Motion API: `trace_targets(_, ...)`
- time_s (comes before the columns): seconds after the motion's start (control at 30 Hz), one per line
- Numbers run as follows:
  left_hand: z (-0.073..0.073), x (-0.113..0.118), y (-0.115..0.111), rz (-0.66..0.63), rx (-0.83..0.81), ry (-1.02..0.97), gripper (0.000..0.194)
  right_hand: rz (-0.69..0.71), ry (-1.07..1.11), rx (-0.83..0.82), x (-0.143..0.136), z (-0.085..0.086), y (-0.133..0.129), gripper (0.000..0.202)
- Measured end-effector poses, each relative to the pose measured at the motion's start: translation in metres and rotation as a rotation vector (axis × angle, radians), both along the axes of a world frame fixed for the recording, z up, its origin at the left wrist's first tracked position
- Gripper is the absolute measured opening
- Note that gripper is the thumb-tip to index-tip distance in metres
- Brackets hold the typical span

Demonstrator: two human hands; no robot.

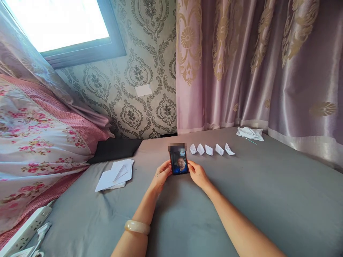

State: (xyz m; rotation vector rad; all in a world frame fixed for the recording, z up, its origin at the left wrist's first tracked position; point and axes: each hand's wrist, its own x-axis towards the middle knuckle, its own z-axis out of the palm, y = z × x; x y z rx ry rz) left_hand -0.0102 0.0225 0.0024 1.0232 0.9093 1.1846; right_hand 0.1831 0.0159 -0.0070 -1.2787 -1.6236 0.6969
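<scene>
A smartphone is held upright between my two hands, its lit screen facing me with a person on it. My left hand grips the phone's left edge, and my right hand grips its right edge. A bangle circles my left wrist. Just beyond my right hand stands a row of several folded white paper boats. To the left of my left hand lies a stack of white paper sheets, with a folded paper piece on top.
Grey sheet covers the surface. More folded paper and a thin green stick lie at the far right. A black cloth lies at the back left. A power strip with a plug sits at the near left.
</scene>
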Motion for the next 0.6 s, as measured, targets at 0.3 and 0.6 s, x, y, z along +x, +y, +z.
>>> trace_targets(0.3,-0.002,0.0004,0.0014,0.017,-0.009,-0.009,0.06,0.002,0.04,0.023,0.0012,-0.0035,0.0019,0.041)
trace_targets(0.6,0.0011,0.0024,0.0006,0.016,-0.018,-0.031,0.062,0.013,0.039,0.03,0.0021,-0.0053,0.0032,0.041)
